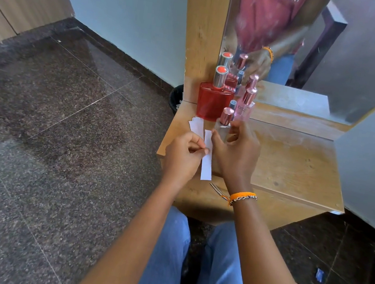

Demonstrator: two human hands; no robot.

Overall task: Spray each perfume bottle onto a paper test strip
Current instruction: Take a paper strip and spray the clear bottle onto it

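Observation:
My left hand (185,157) pinches a white paper test strip (206,167) that hangs upright over the shelf's front edge. My right hand (235,153) is wrapped around a small clear bottle with a rose-gold cap (226,117), its fingers hiding most of the glass. Behind it stands a big red perfume bottle (213,101) with a silver collar and red cap. A pink bottle (245,106) with a rose-gold cap is to its right, and a small bottle with a blue cap (232,104) is between them. More white strips (196,125) lie on the shelf at the left.
The bottles stand on a wooden shelf (296,164) in front of a mirror (318,52) that doubles them. A black bin (176,98) sits on the floor left of the shelf. Dark stone floor (60,134) spreads to the left.

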